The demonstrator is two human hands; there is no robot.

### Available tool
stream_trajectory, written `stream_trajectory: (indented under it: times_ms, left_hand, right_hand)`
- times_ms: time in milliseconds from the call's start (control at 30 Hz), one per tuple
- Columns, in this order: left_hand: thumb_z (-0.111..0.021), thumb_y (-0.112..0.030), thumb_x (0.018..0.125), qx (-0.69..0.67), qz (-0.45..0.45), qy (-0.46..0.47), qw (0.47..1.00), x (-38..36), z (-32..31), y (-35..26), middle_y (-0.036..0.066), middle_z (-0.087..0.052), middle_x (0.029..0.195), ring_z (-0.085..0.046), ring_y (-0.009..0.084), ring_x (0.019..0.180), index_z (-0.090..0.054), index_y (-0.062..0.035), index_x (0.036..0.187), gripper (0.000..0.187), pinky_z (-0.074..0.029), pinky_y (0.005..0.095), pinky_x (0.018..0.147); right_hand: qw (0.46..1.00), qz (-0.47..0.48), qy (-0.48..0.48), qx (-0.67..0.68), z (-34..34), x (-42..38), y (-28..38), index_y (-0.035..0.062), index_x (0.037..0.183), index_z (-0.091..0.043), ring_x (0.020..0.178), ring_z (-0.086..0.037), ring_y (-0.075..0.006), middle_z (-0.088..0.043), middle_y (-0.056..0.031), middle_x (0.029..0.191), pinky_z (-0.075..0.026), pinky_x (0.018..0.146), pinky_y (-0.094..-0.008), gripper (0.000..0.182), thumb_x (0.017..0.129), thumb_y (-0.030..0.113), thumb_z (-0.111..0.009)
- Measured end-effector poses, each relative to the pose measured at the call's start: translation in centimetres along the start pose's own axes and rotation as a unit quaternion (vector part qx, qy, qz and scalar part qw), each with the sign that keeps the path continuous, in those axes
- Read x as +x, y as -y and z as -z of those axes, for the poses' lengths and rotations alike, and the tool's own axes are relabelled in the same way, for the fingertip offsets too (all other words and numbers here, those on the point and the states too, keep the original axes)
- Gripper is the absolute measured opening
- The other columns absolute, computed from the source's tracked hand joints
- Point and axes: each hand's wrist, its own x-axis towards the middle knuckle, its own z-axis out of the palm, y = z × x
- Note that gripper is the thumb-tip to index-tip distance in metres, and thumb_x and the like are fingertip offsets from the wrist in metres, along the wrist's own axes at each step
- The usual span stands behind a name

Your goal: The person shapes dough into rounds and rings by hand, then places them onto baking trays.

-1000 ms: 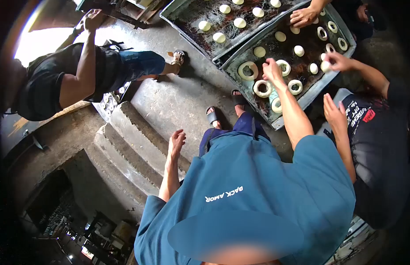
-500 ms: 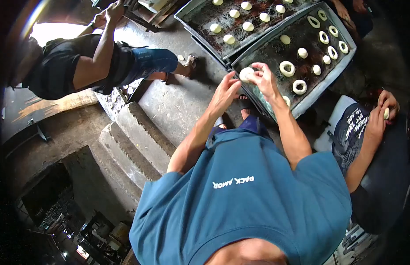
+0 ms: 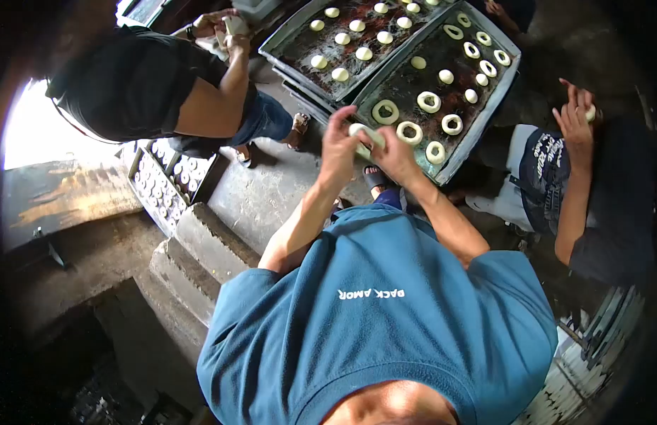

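My left hand (image 3: 339, 147) and my right hand (image 3: 397, 157) are raised together in front of me, both gripping one pale piece of dough (image 3: 362, 134) that is stretched between the fingers. Just beyond them lies a dark metal baking tray (image 3: 476, 120) carrying several dough rings (image 3: 385, 111) and small dough balls (image 3: 446, 76). A second tray (image 3: 286, 37) behind it holds several round dough balls (image 3: 340, 74).
A person in a black shirt (image 3: 137, 78) stands at the left, hands (image 3: 225, 28) busy near the trays. Another person (image 3: 597, 191) at the right presses dough between their hands (image 3: 575, 117). Concrete steps (image 3: 194, 248) and a tray of small dough pieces (image 3: 158, 191) lie at the left.
My right hand lifted a dough ball off the tray and my left hand rose to meet it. Both hands now hold the dough, which looks stretched. The two other people shifted position.
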Motion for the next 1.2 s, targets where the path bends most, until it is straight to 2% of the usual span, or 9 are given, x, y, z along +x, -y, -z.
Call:
stream_trajectory:
  times_ms: [100,233,300,433,567,667,933,1033,1200]
  left_hand:
    - [-0.048,0.001,0.077,-0.172,0.163,0.031,0.971,-1.9,-0.1,-1.5,0.004,-0.052,0.071,-0.048,0.0116,0.055,-0.046,-0.0023,0.117,0.04,-0.041,0.0238,0.05]
    - [-0.05,-0.015,0.09,0.031,0.238,0.204,0.949,-2.2,0.3,0.0,-0.004,-0.037,0.056,-0.03,0.0058,0.042,-0.052,-0.001,0.098,0.016,-0.022,0.0208,0.041]
    - [-0.048,-0.014,0.091,-0.091,0.198,0.14,0.966,-0.2,1.5,-0.4,-0.005,-0.034,0.055,-0.029,0.0061,0.043,-0.054,-0.0006,0.094,0.014,-0.023,0.021,0.042]
    - [-0.05,-0.014,0.091,-0.316,0.208,0.1,0.92,0.5,3.2,4.5,0.0,-0.047,0.062,-0.042,0.0098,0.052,-0.057,0.0014,0.095,0.017,-0.032,0.0241,0.048]
    - [-0.052,-0.024,0.091,-0.03,0.268,0.019,0.963,1.2,3.3,8.5,0.01,-0.055,0.109,-0.054,0.0228,0.1,-0.046,-0.0051,0.126,0.04,-0.045,0.0362,0.087]
    - [-0.054,-0.026,0.09,0.136,0.28,0.0,0.95,1.6,7.6,10.6,0.01,-0.055,0.114,-0.054,0.0218,0.103,-0.042,-0.0072,0.131,0.047,-0.045,0.035,0.087]
    - [-0.055,-0.021,0.084,0.289,0.291,-0.224,0.884,-5.5,17.3,7.6,0.011,-0.062,0.101,-0.06,0.0194,0.09,-0.052,-0.0044,0.123,0.043,-0.049,0.0302,0.075]
    - [-0.057,-0.03,0.087,0.266,0.331,-0.26,0.867,-10.3,20.2,8.5,0.008,-0.062,0.102,-0.06,0.0179,0.09,-0.051,-0.0094,0.122,0.041,-0.049,0.0335,0.076]
    - [-0.057,-0.03,0.087,0.253,0.395,-0.273,0.839,-13.0,17.6,7.9,0.007,-0.062,0.099,-0.059,0.0159,0.087,-0.052,-0.0071,0.121,0.041,-0.048,0.0315,0.073]
  right_hand:
    - [0.979,-0.088,0.019,0.183,-0.4,-0.2,-1.8,0.0012,0.103,-0.05,0.076,-0.065,-0.0204,-0.064,-0.0161,0.081,-0.05,0.065,-0.0332,0.03,0.077,0.013,-0.06]
    - [0.792,-0.172,0.011,0.585,0.3,-0.8,-2.1,-0.0002,0.095,-0.053,0.063,-0.057,-0.0115,-0.059,-0.0038,0.074,-0.046,0.061,-0.0224,0.019,0.081,0.01,-0.06]
    - [0.835,-0.191,0.129,0.499,1.6,-2.6,-0.5,0.0013,0.088,-0.059,0.066,-0.055,-0.0091,-0.058,-0.0025,0.074,-0.044,0.061,-0.0218,0.013,0.083,0.012,-0.063]
    - [0.904,-0.193,0.106,0.366,5.6,0.1,-1.8,0.0015,0.086,-0.06,0.065,-0.053,-0.0074,-0.058,-0.0007,0.073,-0.041,0.062,-0.0201,0.014,0.081,0.014,-0.063]
    - [0.976,-0.181,0.043,0.114,5.6,6.4,-5.9,-0.0009,0.082,-0.059,0.062,-0.054,-0.0092,-0.058,-0.0039,0.069,-0.042,0.056,-0.0246,0.019,0.079,0.017,-0.061]
    - [0.983,-0.176,0.003,-0.049,4.9,12.7,-12.2,-0.0017,0.088,-0.059,0.065,-0.06,-0.0188,-0.064,-0.0133,0.078,-0.046,0.059,-0.0323,0.036,0.076,0.032,-0.062]
    - [0.937,-0.257,-0.096,0.217,4.6,23.8,-21.9,0.0036,0.097,-0.059,0.061,-0.056,-0.0154,-0.06,-0.006,0.079,-0.047,0.054,-0.0295,0.043,0.091,0.044,-0.046]
    - [0.947,-0.314,-0.023,0.066,6.1,24.5,-24.3,-0.0024,0.101,-0.056,0.064,-0.063,-0.0276,-0.061,-0.0132,0.081,-0.051,0.049,-0.037,0.051,0.091,0.045,-0.042]
    - [0.956,-0.267,-0.025,-0.115,11.1,26.5,-23.6,-0.0033,0.097,-0.058,0.047,-0.062,-0.0237,-0.065,-0.0151,0.068,-0.052,0.052,-0.0355,0.033,0.088,0.026,-0.045]
